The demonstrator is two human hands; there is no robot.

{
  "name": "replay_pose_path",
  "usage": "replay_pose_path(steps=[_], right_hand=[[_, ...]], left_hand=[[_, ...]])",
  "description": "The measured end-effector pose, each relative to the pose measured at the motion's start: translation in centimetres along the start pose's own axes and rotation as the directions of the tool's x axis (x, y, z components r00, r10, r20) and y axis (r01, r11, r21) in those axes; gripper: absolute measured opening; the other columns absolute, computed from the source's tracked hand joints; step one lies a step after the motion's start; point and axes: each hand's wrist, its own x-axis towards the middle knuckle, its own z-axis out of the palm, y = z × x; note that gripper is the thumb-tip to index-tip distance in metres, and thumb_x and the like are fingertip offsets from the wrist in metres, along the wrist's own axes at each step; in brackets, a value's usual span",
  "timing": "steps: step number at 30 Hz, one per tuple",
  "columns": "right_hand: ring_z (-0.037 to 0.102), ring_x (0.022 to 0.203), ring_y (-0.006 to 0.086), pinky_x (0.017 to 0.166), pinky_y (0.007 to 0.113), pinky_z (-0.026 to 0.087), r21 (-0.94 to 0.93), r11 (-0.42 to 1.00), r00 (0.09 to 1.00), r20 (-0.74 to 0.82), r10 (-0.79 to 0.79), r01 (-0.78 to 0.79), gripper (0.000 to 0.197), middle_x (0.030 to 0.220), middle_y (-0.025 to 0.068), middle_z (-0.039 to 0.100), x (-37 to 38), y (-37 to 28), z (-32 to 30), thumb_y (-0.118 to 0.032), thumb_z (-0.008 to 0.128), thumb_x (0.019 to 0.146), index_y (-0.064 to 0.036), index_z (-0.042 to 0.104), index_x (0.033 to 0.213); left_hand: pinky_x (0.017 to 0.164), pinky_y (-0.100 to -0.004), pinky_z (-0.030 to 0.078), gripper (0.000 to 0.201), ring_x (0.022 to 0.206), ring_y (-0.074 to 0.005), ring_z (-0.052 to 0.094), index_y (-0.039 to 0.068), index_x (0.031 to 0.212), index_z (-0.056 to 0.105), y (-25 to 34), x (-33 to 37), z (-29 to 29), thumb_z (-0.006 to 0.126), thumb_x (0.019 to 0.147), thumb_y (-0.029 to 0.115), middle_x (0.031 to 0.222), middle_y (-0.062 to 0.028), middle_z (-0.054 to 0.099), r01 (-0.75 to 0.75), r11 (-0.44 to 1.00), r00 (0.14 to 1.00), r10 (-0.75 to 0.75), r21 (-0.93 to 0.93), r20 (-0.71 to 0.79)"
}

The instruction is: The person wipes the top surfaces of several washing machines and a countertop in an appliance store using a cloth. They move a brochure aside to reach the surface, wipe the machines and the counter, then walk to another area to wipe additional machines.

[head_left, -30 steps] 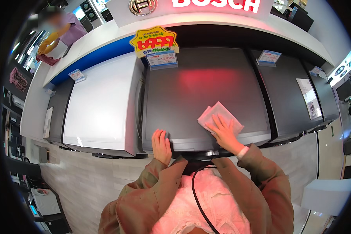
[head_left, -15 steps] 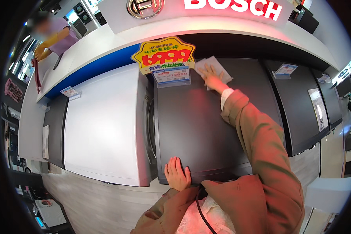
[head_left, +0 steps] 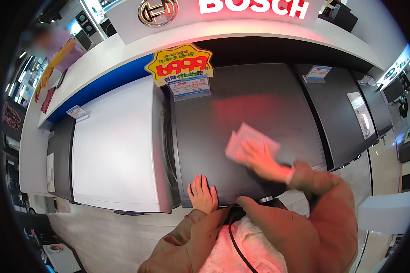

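I've got a dark-grey, flat-topped, boxy appliance mid-view; on it, approx. centre, a folded pink fabric cloth under the R hand, whose grip I can't tell b/c of blur. L hand: grip unclenched, flat nr front-left corner.

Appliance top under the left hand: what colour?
The appliance top is dark grey, best seen in the head view.

Pale cloth pulled nearer, maroon cloth released
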Motion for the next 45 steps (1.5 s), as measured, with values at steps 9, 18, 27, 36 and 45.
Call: replay_pose_path(steps=[9,18,27,36,45], right_hand=[[0.026,0.134,0.0304,0.093,0.069,0.021,-0.012,0.994,0.994,0.008,0.108,-0.108,0.063,0.146,0.0081,0.028,-8.8,-3.8,-0.1,-0.012,0.06,0.079,-0.0294,0.04,0.137],[0.022,0.135,0.0312,0.091,0.073,0.021,-0.044,0.999,0.999,-0.045,0.017,-0.019,0.057,0.146,0.0108,0.026,8.2,10.3,-1.5,-0.016,0.055,0.084,-0.0242,0.037,0.137],[0.002,0.141,0.0287,0.095,0.074,-0.001,0.214,0.761,0.744,-0.171,0.646,-0.612,0.047,0.153,0.0097,0.008,23.7,24.0,-3.1,-0.036,0.045,0.093,-0.0383,0.035,0.138],[0.015,0.137,0.038,0.098,0.068,0.014,0.068,0.997,0.991,0.127,-0.052,0.044,0.051,0.147,0.0175,0.022,0.8,11.4,-2.8,-0.02,0.05,0.087,-0.0319,0.04,0.135],[0.032,0.131,0.0292,0.094,0.068,0.019,0.009,1.0,0.999,0.029,-0.015,0.014,0.064,0.144,0.0135,0.031,-15.5,3.0,-2.9,-0.004,0.057,0.076,-0.0297,0.044,0.133]], left_hand=[[0.101,-0.0562,0.023,0.049,0.124,-0.0311,0.04,-0.001,0.125,0.045,0.0,-0.2,0.7,0.05,0.083,0.023,0.133,-0.0161,0.043,-0.118,0.993,0.993,0.118,0.012,-0.001],[0.103,-0.0515,0.026,0.044,0.124,-0.0367,0.037,-0.003,0.125,0.045,1.3,-1.1,-0.5,0.049,0.085,0.014,0.133,-0.0195,0.041,0.062,0.995,0.997,-0.065,-0.072,-0.038],[0.099,-0.0501,0.033,0.039,0.119,-0.0421,0.04,-0.004,0.122,0.049,6.5,-4.0,-2.0,0.046,0.085,0.008,0.127,-0.0229,0.044,0.18,0.974,0.966,-0.202,-0.141,-0.16],[0.101,-0.0482,0.03,0.038,0.123,-0.04,0.035,-0.003,0.125,0.046,8.7,-1.4,-1.0,0.045,0.089,0.01,0.13,-0.0217,0.041,0.058,0.98,0.992,-0.078,-0.189,-0.101],[0.103,-0.0509,0.028,0.041,0.125,-0.0374,0.034,-0.001,0.124,0.046,8.2,1.9,2.4,0.048,0.086,0.012,0.131,-0.0195,0.041,-0.037,0.988,0.999,0.036,-0.153,-0.014]])
